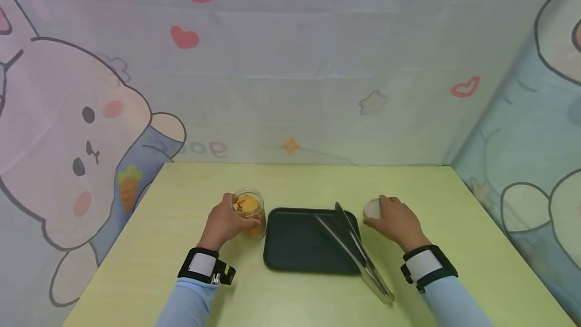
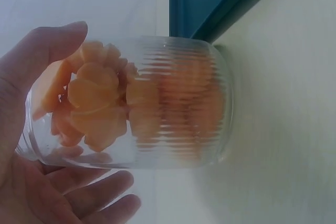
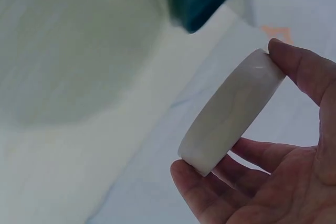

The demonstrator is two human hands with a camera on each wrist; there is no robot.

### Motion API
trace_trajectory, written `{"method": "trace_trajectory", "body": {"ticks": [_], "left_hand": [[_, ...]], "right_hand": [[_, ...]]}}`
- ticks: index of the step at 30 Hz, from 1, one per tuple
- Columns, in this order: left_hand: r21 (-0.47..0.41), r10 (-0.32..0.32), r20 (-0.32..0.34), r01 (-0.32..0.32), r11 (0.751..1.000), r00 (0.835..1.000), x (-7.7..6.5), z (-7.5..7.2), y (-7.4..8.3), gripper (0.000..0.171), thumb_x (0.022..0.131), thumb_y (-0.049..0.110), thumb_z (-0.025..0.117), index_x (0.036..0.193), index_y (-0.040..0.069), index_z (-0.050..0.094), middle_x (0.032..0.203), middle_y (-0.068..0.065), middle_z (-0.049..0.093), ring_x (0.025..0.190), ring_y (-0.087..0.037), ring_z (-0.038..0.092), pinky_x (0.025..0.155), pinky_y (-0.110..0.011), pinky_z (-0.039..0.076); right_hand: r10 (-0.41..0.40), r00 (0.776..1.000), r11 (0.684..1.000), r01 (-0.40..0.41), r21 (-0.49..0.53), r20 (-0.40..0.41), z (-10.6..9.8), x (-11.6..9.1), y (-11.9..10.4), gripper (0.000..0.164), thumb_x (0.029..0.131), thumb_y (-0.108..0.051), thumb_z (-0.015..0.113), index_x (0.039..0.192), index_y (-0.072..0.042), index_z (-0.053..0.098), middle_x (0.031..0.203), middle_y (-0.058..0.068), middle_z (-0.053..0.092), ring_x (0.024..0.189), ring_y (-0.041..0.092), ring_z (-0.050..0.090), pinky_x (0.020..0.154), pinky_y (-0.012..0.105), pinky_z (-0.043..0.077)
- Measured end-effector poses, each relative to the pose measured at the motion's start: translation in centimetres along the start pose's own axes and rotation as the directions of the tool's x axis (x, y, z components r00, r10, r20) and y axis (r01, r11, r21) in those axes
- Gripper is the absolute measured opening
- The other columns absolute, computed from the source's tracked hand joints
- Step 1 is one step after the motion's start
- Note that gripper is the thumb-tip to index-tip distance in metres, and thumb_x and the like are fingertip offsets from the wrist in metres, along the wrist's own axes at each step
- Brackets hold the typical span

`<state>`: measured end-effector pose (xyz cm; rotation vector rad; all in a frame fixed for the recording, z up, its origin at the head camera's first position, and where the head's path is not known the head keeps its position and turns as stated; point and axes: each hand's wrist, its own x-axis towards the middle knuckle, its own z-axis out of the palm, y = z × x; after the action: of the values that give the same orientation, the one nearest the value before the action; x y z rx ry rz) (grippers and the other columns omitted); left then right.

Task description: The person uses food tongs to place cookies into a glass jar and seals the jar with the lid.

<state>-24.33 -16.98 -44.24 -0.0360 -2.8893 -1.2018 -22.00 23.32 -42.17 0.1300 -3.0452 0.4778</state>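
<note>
My left hand (image 1: 223,222) grips a clear glass jar (image 1: 260,222) around its side, left of the dark tray. Inside it are orange flower-shaped pieces (image 2: 94,93), and the jar's top is uncovered. In the left wrist view the thumb lies along one side of the glass and the fingers along the other. To the right of the tray, my right hand (image 1: 399,220) pinches a round white lid (image 3: 231,114) by its rim between thumb and fingers. The lid looks tilted and held off the table in the right wrist view.
A dark rectangular tray (image 1: 295,257) lies between the hands on the yellow-green table (image 1: 245,296). Metal tongs (image 1: 379,287) with dark tips rest across its right side, their joined end past the front edge. A printed cloth (image 1: 290,54) hangs behind the table.
</note>
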Motion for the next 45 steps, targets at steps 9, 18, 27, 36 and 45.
{"method": "trace_trajectory", "body": {"ticks": [9, 18, 27, 36, 45], "left_hand": [[-0.033, 0.009, -0.054, -0.01, 0.999, 0.999, -0.5, 0.2, -0.1, 0.087, 0.069, 0.031, 0.092, 0.131, -0.004, 0.044, 0.115, -0.025, 0.067, 0.101, -0.034, 0.066, 0.084, -0.047, 0.054], [0.07, 0.117, -0.079, -0.112, 0.991, 0.99, -1.1, 1.1, 1.0, 0.084, 0.065, 0.027, 0.094, 0.131, 0.001, 0.049, 0.11, -0.017, 0.069, 0.097, -0.03, 0.067, 0.081, -0.046, 0.054], [0.118, 0.208, -0.083, -0.197, 0.973, 0.975, -1.5, 2.2, 1.8, 0.079, 0.062, 0.028, 0.095, 0.127, 0.007, 0.055, 0.107, -0.008, 0.07, 0.094, -0.026, 0.068, 0.075, -0.044, 0.054], [0.181, 0.249, -0.075, -0.233, 0.955, 0.965, -1.7, 2.7, 2.3, 0.078, 0.065, 0.034, 0.094, 0.13, 0.012, 0.056, 0.107, -0.005, 0.072, 0.091, -0.023, 0.069, 0.073, -0.043, 0.055], [0.225, 0.263, -0.055, -0.244, 0.943, 0.963, -2.1, 2.8, 3.0, 0.077, 0.065, 0.036, 0.094, 0.13, 0.016, 0.057, 0.11, -0.004, 0.071, 0.09, -0.023, 0.07, 0.069, -0.044, 0.055]], "right_hand": [[-0.102, 0.993, 0.992, 0.107, 0.072, -0.063, -1.2, -0.2, -6.3, 0.076, 0.089, -0.036, 0.074, 0.142, 0.012, 0.048, 0.133, 0.035, 0.058, 0.109, 0.047, 0.064, 0.083, 0.058, 0.056], [-0.177, 0.978, 0.957, 0.197, 0.214, -0.11, -0.4, -0.6, -11.6, 0.078, 0.089, -0.038, 0.074, 0.148, 0.004, 0.046, 0.144, 0.026, 0.055, 0.12, 0.043, 0.06, 0.092, 0.058, 0.053], [-0.217, 0.973, 0.906, 0.229, 0.356, -0.074, 1.2, -0.4, -14.1, 0.078, 0.09, -0.04, 0.074, 0.152, -0.002, 0.045, 0.15, 0.018, 0.052, 0.122, 0.036, 0.059, 0.095, 0.054, 0.052], [-0.257, 0.966, 0.852, 0.234, 0.468, -0.017, 2.6, 0.3, -16.0, 0.079, 0.091, -0.036, 0.075, 0.154, -0.002, 0.041, 0.153, 0.017, 0.049, 0.125, 0.033, 0.058, 0.099, 0.052, 0.051], [-0.316, 0.948, 0.832, 0.29, 0.473, -0.026, 3.4, 0.8, -17.5, 0.078, 0.09, -0.033, 0.075, 0.153, -0.001, 0.042, 0.152, 0.018, 0.05, 0.119, 0.033, 0.059, 0.094, 0.05, 0.052]]}}
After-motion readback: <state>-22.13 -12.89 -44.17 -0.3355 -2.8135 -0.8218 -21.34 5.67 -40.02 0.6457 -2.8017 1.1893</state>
